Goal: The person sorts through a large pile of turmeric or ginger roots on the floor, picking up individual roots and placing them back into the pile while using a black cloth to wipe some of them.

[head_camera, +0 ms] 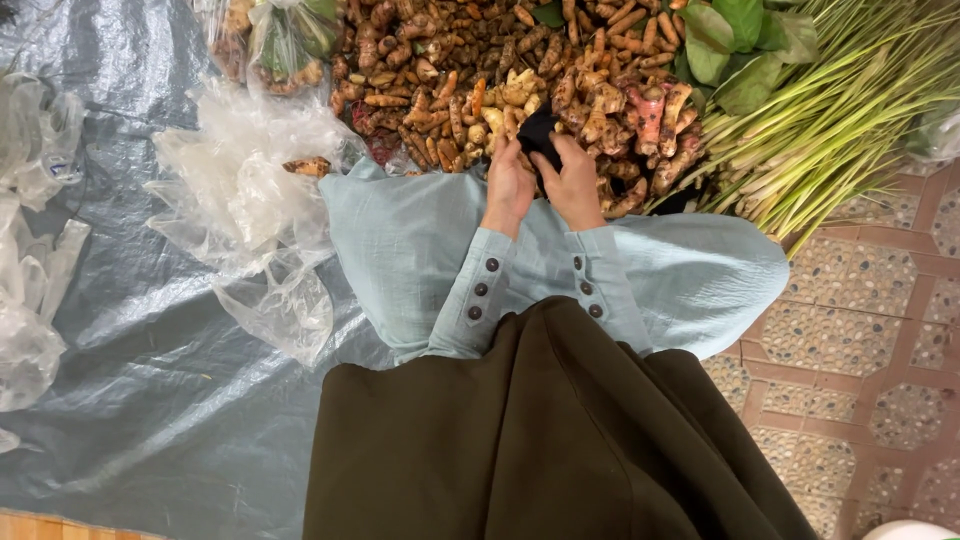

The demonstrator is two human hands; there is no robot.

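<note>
While both sleeves reach forward side by side, the left hand [508, 185] and the right hand [573, 182] meet at the near edge of a heap of roots, almost touching each other. Both hands are closed together on one small black object [540, 133], its kind not discernible; it sits just beyond the knuckles, between the two hands, pressed against the heap. Fingertips are hidden behind it.

Root heap [480, 75]: brown and orange knobbly pieces, a few paler and pinkish ones right of the hands. One stray root [307, 166] lies apart, to the left, on crumpled clear plastic bags [250, 210].

Far left of the heap: a clear bag with roots and greens inside [275, 45]. Right of the heap: broad green leaves [740, 45] and a bundle of long pale-green stalks [840, 120], fanned toward the right.

Ground cover: grey plastic tarp [150, 380] on the left; pebbled paving tiles [850, 340] on the right. More clear bags [30, 260] at the far left edge.
</note>
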